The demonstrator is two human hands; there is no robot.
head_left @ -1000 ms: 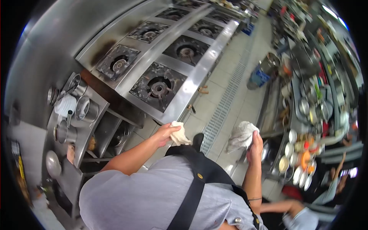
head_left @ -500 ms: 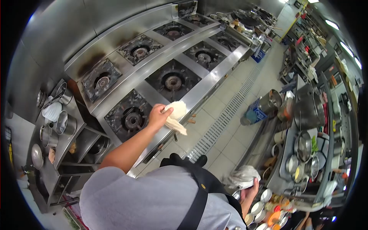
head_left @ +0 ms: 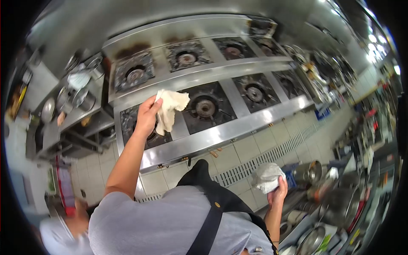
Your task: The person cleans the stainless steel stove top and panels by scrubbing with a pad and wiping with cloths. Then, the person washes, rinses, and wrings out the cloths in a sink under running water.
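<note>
My left hand (head_left: 148, 115) is closed around a cream cloth (head_left: 170, 108), which hangs from the fingers above the front-left part of the steel stove (head_left: 238, 102). Behind the cloth, the nearest burner (head_left: 154, 137) is partly covered. On the other side of my body, my right hand (head_left: 277, 193) grips a bunched greyish-white cloth (head_left: 268, 176). That second cloth is held over the floor drain, apart from the stove.
Two rows of gas burners run across the stove. Metal pots (head_left: 83, 100) stand on a steel shelf unit at left. A slotted drain (head_left: 246, 170) crosses the tiled floor. Another person's sleeve (head_left: 57, 233) shows, blurred, at lower left. Pans and a big pot (head_left: 338, 204) crowd the right side.
The view has swung round to face the stove more squarely. My right hand has come up and forward with the greyish-white cloth. Another person now appears at lower left.
</note>
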